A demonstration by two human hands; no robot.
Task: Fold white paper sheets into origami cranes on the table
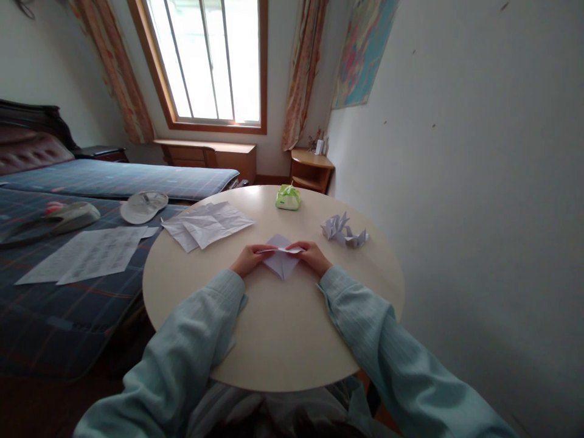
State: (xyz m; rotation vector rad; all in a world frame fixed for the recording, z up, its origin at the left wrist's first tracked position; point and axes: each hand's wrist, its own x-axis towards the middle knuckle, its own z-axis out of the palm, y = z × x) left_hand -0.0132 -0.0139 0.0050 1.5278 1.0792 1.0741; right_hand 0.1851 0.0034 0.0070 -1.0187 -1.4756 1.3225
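Note:
A white sheet of folded paper [281, 265] lies at the middle of the round table, one corner pointing towards me. Part of it is raised in a narrow flap across its width. My left hand [249, 258] pinches the left end of that flap between thumb and fingers. At the right end, my right hand [312, 255] grips the flap in the same way. Creases run down the paper's near half to its tip. The undersides of my fingers are hidden.
The pale round table [287, 340] carries flat paper sheets [214, 225] at left, a green tissue pack [288, 198] at the back and several folded paper figures [340, 230] at right. Beside it stands a bed [91, 310] with printed sheets [95, 255] and a cap [143, 207]. A wall [483, 213] borders the right.

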